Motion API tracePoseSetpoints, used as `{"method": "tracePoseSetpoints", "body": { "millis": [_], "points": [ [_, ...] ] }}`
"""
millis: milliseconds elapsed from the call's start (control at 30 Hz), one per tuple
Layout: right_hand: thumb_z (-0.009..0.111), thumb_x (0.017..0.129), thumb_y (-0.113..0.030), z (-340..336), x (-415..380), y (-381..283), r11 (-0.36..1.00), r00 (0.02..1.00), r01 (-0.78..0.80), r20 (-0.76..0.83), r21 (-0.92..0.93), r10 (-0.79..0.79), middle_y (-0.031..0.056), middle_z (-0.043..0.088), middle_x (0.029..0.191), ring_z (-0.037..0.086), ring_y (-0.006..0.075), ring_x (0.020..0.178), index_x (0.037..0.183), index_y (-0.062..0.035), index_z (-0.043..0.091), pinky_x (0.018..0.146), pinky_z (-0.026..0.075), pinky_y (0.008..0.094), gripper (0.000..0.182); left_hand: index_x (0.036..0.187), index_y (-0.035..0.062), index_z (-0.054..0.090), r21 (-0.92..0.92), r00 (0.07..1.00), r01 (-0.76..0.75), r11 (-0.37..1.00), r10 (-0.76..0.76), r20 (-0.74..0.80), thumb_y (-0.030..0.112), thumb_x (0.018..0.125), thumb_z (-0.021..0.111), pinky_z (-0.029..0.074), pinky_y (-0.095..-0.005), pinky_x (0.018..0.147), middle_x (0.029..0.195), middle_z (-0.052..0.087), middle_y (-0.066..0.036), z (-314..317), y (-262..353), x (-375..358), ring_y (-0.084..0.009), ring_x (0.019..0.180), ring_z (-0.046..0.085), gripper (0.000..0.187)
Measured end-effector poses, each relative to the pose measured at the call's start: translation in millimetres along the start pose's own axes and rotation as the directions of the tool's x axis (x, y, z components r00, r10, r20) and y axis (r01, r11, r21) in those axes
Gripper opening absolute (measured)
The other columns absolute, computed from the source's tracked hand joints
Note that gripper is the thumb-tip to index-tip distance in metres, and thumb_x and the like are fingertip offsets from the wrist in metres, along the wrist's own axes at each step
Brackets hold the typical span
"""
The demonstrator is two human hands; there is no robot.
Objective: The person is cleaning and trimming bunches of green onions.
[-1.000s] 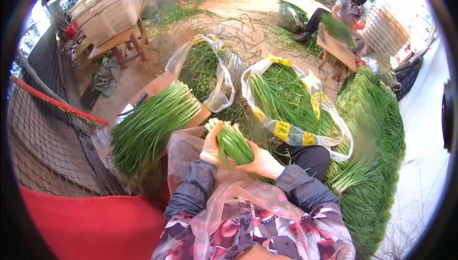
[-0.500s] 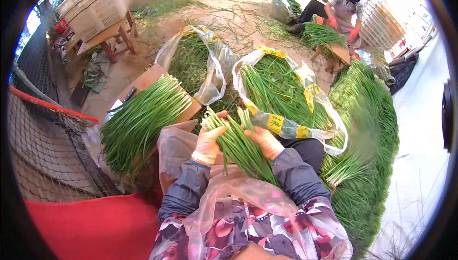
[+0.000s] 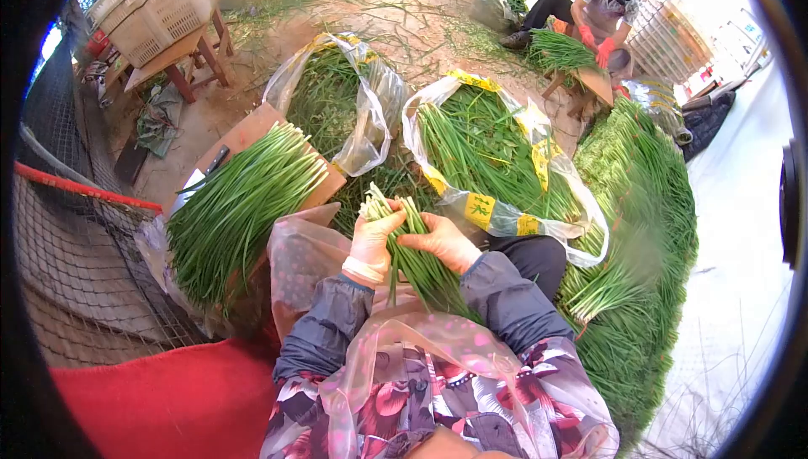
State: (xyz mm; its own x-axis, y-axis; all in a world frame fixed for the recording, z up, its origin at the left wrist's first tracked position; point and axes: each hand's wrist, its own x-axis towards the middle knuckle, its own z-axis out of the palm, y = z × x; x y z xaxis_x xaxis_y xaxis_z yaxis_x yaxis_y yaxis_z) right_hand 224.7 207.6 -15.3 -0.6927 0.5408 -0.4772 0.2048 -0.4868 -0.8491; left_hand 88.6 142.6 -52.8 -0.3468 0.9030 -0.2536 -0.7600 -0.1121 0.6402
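A bunch of garlic chives (image 3: 423, 275) lies across both hands above my lap, its pale cut ends pointing up and its green leaves trailing down to the right. My left hand (image 3: 370, 244), gloved, has its fingers wrapped round the left side near the pale ends. Closed on the opposite side is my right hand (image 3: 448, 243), its thumb pressing across the stems. To the left, a larger heap of chives (image 3: 244, 206) rests on a wooden board (image 3: 240, 134), next to a dark-handled knife (image 3: 217, 160).
Two plastic bags (image 3: 471, 210) (image 3: 377, 114) of greens stand ahead. Long rows of chives (image 3: 648, 232) lie on the right. Farther off, a co-worker (image 3: 608, 13) in red gloves handles chives on a stool. A white crate (image 3: 160, 17) sits back left, black netting (image 3: 84, 265) nearer.
My right hand has moved left, closer to my left hand, and the bunch is gathered more tightly between them. The view has shifted slightly.
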Motion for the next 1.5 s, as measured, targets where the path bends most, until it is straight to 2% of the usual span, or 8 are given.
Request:
{"method": "tracePoseSetpoints", "body": {
  "millis": [300, 633, 767, 967, 1033, 1167, 1233, 1500],
  "points": [
    [0.073, 0.083, -0.025, -30.6, 14.4, -0.8, 0.931, 0.947, 0.234, -0.282, 0.28, -0.153, 0.0064, 0.067, 0.087, 0.063, 0.0154, 0.077, 0.101, -0.002, 0.061, 0.074, 0.051, 0.0295, 0.031, 0.104, 0.0023, 0.061, -0.03, 0.999, 0.012, 0.999, -0.014, -0.037, 0.012, 0.087, 0.065, 0.05, -0.0326, 0.081, 0.1, 0.065, -0.006, -4.9, 1.6, -0.8, -0.0172, 0.089, 0.062, 0.02],
    [0.038, 0.096, -0.05, -13.7, 36.1, -31.1, 0.034, 0.839, 0.402, 0.354, -0.915, -0.414, 0.0152, 0.035, 0.148, 0.021, 0.0381, 0.14, 0.142, -0.0117, 0.039, 0.113, 0.013, 0.0478, 0.06, 0.131, 0.0055, 0.047, 0.006, 0.959, -0.001, 1.0, -0.001, 0.283, 0.002, 0.076, 0.07, 0.044, -0.0327, 0.096, 0.121, 0.057, -0.003, 7.7, 7.3, -11.6, -0.0172, 0.111, 0.055, 0.06],
    [0.062, 0.087, -0.031, 17.4, 12.9, -89.0, 0.688, 0.937, 0.342, 0.288, -0.64, -0.199, 0.0121, 0.044, 0.141, 0.042, 0.0263, 0.128, 0.141, -0.0127, 0.041, 0.104, 0.035, 0.0415, 0.061, 0.132, 0.0056, 0.046, 0.03, 0.963, 0.073, 0.997, -0.079, 0.258, 0.001, 0.075, 0.07, 0.045, -0.0331, 0.095, 0.119, 0.057, -0.004, 16.2, 9.3, -14.0, -0.0188, 0.11, 0.055, 0.062],
    [0.061, 0.087, -0.029, 22.4, 62.8, -85.6, 0.605, 0.91, 0.383, 0.174, -0.698, -0.376, 0.0115, 0.07, 0.083, 0.067, 0.0216, 0.079, 0.095, -0.0075, 0.071, 0.075, 0.052, 0.0335, 0.025, 0.102, 0.0029, 0.059, 0.048, 0.897, 0.215, 0.976, -0.216, 0.385, 0.0, 0.074, 0.07, 0.051, -0.035, 0.081, 0.092, 0.063, -0.006, 23.5, 14.5, -14.5, -0.0227, 0.088, 0.064, 0.031],
    [0.059, 0.09, -0.03, -11.2, 81.7, -112.9, 0.772, 0.889, 0.277, -0.151, -0.572, -0.431, 0.0101, 0.071, 0.089, 0.066, 0.0166, 0.076, 0.112, -0.0073, 0.065, 0.075, 0.051, 0.032, 0.032, 0.098, 0.0026, 0.058, 0.186, 0.908, 0.169, 0.968, -0.227, 0.352, 0.001, 0.077, 0.067, 0.052, -0.0361, 0.075, 0.084, 0.063, -0.008, 26.0, 10.6, -30.4, -0.0238, 0.079, 0.065, 0.022],
    [0.073, 0.08, -0.026, -50.5, 67.7, -72.5, 0.929, 0.915, 0.309, 0.33, -0.204, -0.232, 0.0165, 0.054, 0.13, 0.052, 0.021, 0.117, 0.149, -0.0039, 0.006, 0.098, 0.042, 0.0346, 0.099, 0.105, 0.0058, 0.056, -0.023, 0.982, 0.169, 0.985, -0.167, 0.09, 0.002, 0.082, 0.064, 0.054, -0.0383, 0.074, 0.085, 0.064, -0.01, 8.7, 28.2, -13.6, -0.0235, 0.078, 0.065, 0.025],
    [0.081, 0.072, -0.024, -23.2, 23.6, -26.1, 0.593, 0.913, 0.4, 0.357, -0.699, -0.194, 0.0147, 0.04, 0.145, 0.039, 0.018, 0.13, 0.15, -0.0046, 0.008, 0.108, 0.031, 0.0314, 0.109, 0.105, 0.0065, 0.056, -0.156, 0.997, 0.076, 0.985, -0.071, 0.036, 0.004, 0.083, 0.065, 0.054, -0.0381, 0.075, 0.087, 0.064, -0.009, -1.1, 24.0, -0.2, -0.0222, 0.082, 0.064, 0.024],
    [0.079, 0.072, -0.031, -18.0, -17.6, 40.3, 0.963, 0.905, -0.263, 0.36, 0.053, 0.227, 0.0075, 0.063, 0.102, 0.06, 0.0156, 0.091, 0.122, -0.0027, 0.054, 0.072, 0.051, 0.0308, 0.063, 0.122, 0.0052, 0.05, -0.55, 0.906, 0.176, 0.816, 0.084, 0.415, 0.058, 0.083, 0.06, 0.045, -0.051, 0.093, 0.116, 0.058, -0.017, -23.2, 4.1, 32.6, -0.0335, 0.111, 0.054, 0.067]
  ]
}}
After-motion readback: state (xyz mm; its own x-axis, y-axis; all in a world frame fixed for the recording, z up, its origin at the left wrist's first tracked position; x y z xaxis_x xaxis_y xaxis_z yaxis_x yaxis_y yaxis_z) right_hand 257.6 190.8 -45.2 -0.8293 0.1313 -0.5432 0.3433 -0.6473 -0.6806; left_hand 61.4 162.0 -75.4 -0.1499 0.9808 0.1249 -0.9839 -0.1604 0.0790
